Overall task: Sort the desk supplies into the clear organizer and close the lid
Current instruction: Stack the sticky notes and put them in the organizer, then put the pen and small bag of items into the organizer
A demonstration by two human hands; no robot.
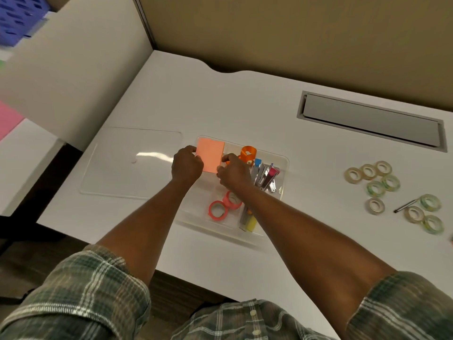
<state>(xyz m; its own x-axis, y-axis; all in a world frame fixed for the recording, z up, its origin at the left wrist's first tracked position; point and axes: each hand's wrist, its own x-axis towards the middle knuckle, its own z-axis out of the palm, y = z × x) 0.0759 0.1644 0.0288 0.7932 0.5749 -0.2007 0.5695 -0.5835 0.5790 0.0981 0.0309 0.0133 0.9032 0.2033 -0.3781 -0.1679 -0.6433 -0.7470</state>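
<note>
I see the left hand (187,165) and right hand (231,171) each pinching a side of the orange notepad (210,155) over the clear organizer (284,160)'s far-left compartment, apparently not yet seated; I'd lower it flat, square to the dividers.

Office cubicle. White desk (220,106) fits into a corner of tan fabric partitions (294,33), with a metal post (144,20) at the joint. Grey cable hatch (370,121) is set flush into the desktop. Stationery is all over: tape rolls (372,177) loose on the right, staplers (266,176) and an orange notepad (210,154) in a clear organizer (284,163). Blue filing tray (19,18) sits beyond the left partition.
</note>
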